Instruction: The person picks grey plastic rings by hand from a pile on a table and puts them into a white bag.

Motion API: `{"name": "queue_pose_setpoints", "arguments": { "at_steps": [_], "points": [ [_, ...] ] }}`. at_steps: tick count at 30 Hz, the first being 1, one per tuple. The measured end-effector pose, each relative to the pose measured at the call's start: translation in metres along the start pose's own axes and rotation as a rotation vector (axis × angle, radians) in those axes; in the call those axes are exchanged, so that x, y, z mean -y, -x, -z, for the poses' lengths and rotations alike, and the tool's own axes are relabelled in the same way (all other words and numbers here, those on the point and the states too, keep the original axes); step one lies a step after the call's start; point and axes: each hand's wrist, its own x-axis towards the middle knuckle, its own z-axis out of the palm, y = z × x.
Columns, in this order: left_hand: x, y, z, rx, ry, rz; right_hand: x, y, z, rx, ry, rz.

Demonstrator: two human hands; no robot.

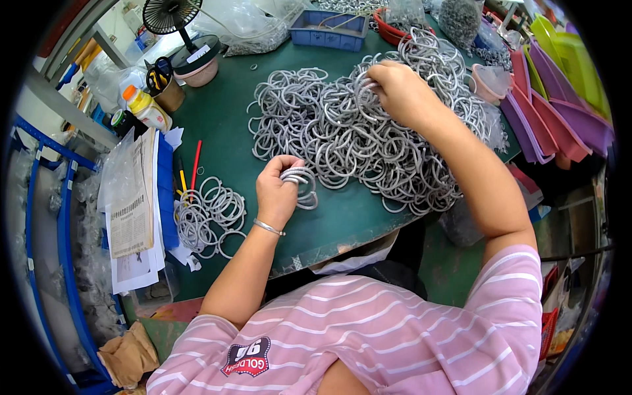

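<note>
A broad heap of grey metal rings (342, 145) covers the middle and right of the green table. Left of the heap, my left hand (277, 191) is closed round a small bunch of grey rings (307, 186), which stick out past the thumb. My right hand (401, 92) reaches over the far part of the heap. Its fingers are bent together at some rings (364, 85) there; the fingertips are partly hidden. A smaller pile of grey rings (212, 217) lies on the table by my left forearm.
Pens (197, 164) and a blue tray with papers (166, 191) lie at the left. Behind them stand a glue bottle (146, 108), a scissors cup (168, 94) and a fan (172, 16). A blue bin (329, 31) sits at the back; coloured plastic trays (536, 118) stack at the right.
</note>
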Motion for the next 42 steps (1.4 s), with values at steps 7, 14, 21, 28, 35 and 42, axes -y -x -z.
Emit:
{"name": "queue_pose_setpoints", "arguments": {
  "at_steps": [7,14,21,28,35,42],
  "points": [
    [0.0,0.006,0.002,0.085,-0.006,-0.116,0.035,0.0,0.03,0.009,-0.241,0.016],
    [-0.011,0.012,-0.025,0.19,-0.428,-0.67,0.052,0.061,-0.021,0.129,0.15,-0.099],
    [-0.007,-0.008,-0.035,0.479,-0.897,-0.8,0.067,0.079,-0.012,-0.076,-0.335,-0.23],
    [-0.036,-0.047,-0.024,0.325,-0.416,-0.567,0.091,0.15,-0.013,0.007,-0.707,-0.569],
    [-0.044,-0.048,0.0,0.014,0.147,-0.063,0.078,0.168,-0.026,0.054,-0.65,-0.423],
    [0.006,0.001,0.041,0.154,-0.396,-0.184,0.114,0.142,-0.089,0.145,-0.281,-0.197]
  ]
}}
